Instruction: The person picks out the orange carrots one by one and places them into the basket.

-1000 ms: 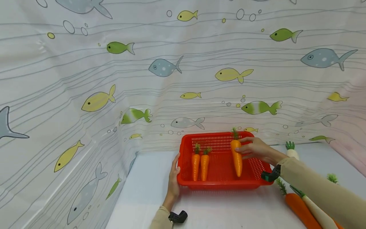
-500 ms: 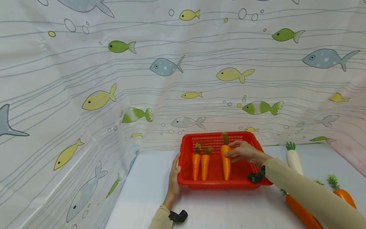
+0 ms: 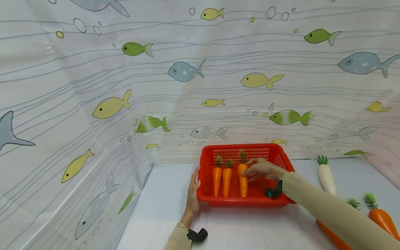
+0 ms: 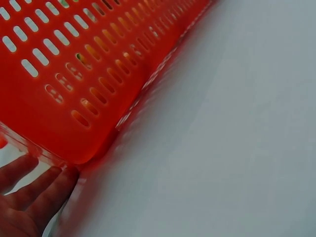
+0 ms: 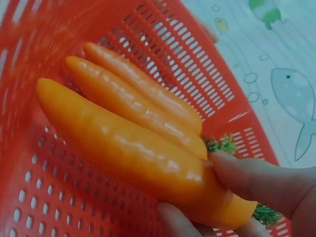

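A red plastic basket [image 3: 250, 199] with slotted sides stands on the table against the patterned backdrop. My right hand [image 3: 260, 169] pinches an orange carrot [image 3: 243, 180] near its leafy top, thumb on one side and fingers on the other. In the right wrist view this carrot [image 5: 123, 148] is inside the basket, alongside two slimmer carrots. Those two, a left carrot [image 3: 217, 182] and a middle carrot [image 3: 227, 182], lie parallel with their green tops toward the back. My left hand [image 3: 193, 198] rests against the basket's left side, its fingers [image 4: 52, 190] stretched out and touching the lower wall.
Right of the basket lies a white radish [image 3: 326, 178] with a green top. Farther forward are a large carrot [image 3: 383, 220] and another orange carrot [image 3: 332, 236], partly covered by the right sleeve. A fish-printed sheet [image 3: 175, 104] rises behind and left of the table [image 3: 156, 208].
My right hand has carried its carrot leftward across the basket and lowered it beside the other two. My left hand has stayed at the basket's left side. The head view has shifted slightly.
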### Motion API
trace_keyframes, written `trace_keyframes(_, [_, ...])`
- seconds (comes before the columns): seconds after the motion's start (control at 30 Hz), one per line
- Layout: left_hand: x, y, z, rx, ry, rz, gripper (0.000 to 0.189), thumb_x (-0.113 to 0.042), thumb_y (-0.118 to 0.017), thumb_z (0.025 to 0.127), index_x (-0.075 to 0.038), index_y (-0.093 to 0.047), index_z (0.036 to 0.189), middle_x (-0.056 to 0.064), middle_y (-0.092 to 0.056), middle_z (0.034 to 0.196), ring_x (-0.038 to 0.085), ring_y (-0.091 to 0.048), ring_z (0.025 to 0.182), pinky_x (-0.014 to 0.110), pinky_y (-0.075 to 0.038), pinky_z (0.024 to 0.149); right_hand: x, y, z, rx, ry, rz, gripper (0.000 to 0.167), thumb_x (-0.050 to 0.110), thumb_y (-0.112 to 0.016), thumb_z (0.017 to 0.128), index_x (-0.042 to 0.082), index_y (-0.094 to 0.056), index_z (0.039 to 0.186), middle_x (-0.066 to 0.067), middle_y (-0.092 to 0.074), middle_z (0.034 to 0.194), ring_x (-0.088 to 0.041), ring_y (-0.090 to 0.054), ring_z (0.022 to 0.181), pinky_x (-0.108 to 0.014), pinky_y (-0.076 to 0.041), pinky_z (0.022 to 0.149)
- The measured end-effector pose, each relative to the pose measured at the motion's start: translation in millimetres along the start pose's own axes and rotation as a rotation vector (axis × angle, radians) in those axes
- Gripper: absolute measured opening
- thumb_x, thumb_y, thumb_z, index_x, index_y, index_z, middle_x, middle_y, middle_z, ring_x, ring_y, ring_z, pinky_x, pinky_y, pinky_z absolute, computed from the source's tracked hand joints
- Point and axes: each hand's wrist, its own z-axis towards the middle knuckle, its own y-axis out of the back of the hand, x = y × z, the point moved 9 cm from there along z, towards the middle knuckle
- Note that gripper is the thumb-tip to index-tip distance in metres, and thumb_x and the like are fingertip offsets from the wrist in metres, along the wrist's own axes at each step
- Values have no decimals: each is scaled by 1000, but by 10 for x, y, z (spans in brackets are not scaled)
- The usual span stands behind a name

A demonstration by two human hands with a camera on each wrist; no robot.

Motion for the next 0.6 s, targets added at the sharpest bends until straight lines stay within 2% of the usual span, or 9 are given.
trace_keyframes(0.37, [0, -5, 1, -9, 16, 21, 60, -26, -27, 109, -33, -26, 169, -5, -26, 176, 30, -33, 159, 60, -36, 123, -80, -70, 147, 9, -24, -40, 60, 10, -84, 89, -9, -49, 134, -20, -74, 112, -26, -79, 88, -45, -66, 84])
trace_keyframes(0.6, [7, 2, 3, -10, 13, 23, 61, -27, -27, 108, -32, -27, 169, -4, -26, 176, 30, -32, 159, 61, -35, 124, -76, -101, 150, 23, -18, -127, 53, 14, -82, 92, -8, -53, 130, -19, -71, 114, -25, -78, 90, -43, -66, 85])
